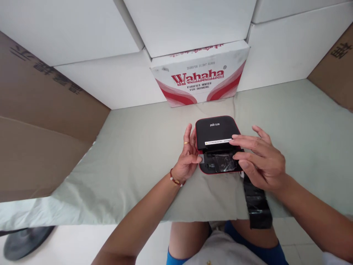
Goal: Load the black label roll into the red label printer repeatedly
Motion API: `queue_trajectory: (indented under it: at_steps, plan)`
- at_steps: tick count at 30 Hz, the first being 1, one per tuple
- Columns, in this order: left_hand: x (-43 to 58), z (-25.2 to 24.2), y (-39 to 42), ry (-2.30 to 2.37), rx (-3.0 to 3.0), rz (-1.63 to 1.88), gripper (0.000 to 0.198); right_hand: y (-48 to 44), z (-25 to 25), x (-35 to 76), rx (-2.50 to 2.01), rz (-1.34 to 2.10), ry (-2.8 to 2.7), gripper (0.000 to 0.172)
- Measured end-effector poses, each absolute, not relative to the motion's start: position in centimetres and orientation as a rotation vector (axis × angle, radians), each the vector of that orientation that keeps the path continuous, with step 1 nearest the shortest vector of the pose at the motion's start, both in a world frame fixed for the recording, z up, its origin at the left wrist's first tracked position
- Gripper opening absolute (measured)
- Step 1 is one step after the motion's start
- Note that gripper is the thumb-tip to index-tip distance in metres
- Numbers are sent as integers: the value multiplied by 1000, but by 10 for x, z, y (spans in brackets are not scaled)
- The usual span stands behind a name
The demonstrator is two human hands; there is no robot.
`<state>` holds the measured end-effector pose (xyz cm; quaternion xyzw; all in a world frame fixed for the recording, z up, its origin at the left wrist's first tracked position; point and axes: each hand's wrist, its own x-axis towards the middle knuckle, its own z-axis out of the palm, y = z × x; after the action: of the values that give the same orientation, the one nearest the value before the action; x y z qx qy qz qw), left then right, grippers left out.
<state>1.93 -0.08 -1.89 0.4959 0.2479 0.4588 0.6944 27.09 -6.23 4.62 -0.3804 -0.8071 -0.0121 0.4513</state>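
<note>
A small square black device with red edges point(219, 132) rests on the cloth, its upper lid bearing white lettering and a white warning strip. Below the lid's front edge a lower bay shows, with a shiny clear piece of film point(224, 162) in it. My left hand point(189, 158) grips the device's left side, thumb on a grey tab point(201, 158), fingers behind the side. My right hand point(257, 158) is over the device's right side, fingers apart, fingertips at the white strip and beside the film. A glossy black strip point(257, 202) trails from the right side over the table edge.
A Wahaha water carton point(202, 82) stands upright behind the device, against stacked white boxes point(198, 25). Brown cardboard boxes flank the pale green cloth point(138, 147) on left and right. A black round base point(27, 243) is on the floor at lower left.
</note>
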Motion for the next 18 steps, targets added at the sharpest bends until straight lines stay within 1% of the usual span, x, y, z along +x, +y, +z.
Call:
queue_trajectory:
  at_steps: [3, 6, 7, 9, 11, 13, 15, 16, 18]
  plan:
    - [23, -20, -1, 502, 1053, 1055, 114, -61, 55, 272, -939, -179, -2008, 12]
    - [26, -21, -1, 478, 1030, 1092, 100, -62, 70, 270, -850, -272, -2026, 10]
    - [27, -21, -1, 478, 1014, 1105, 94, -62, 75, 269, -828, -221, -2052, 10]
    - [29, -19, 0, 495, 972, 1133, 82, -56, 85, 266, -897, 27, -2070, 14]
    - [32, -18, 0, 533, 935, 1158, 72, -43, 94, 263, -1127, 359, -1980, 22]
    - [33, -16, 1, 569, 920, 1164, 66, -23, 100, 260, -1412, 574, -1909, 27]
    - [34, -16, 2, 585, 930, 1164, 65, -3, 105, 256, -1643, 621, -2019, 25]
    - [34, -17, 2, 588, 937, 1164, 65, 6, 107, 253, -1732, 595, -2133, 25]
    - [33, -18, 3, 590, 949, 1164, 65, 17, 111, 245, -1879, 497, -2374, 30]
